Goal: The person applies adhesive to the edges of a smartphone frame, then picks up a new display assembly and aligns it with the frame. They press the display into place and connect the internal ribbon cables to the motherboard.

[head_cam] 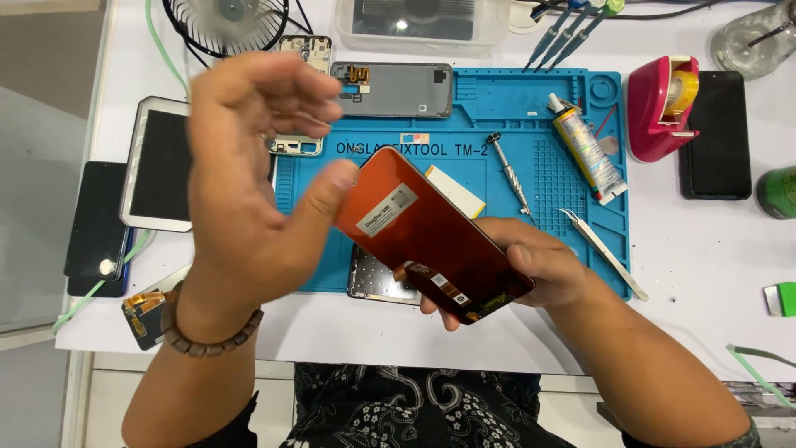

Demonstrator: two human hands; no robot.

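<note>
Screen sits gripped in my right hand over the mat, left hand open beside it, thumb touching, phone frame beyond lying unfitted.

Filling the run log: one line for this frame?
left hand: open, thumb touching screen panel | right hand: gripping panel's lower end | panel: tilted above blue mat

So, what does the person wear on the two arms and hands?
Both hands are bare, without gloves. The left hand has a bracelet of round brown beads on the wrist. The right hand wears nothing. Dark patterned sleeves end near the elbows.
</note>
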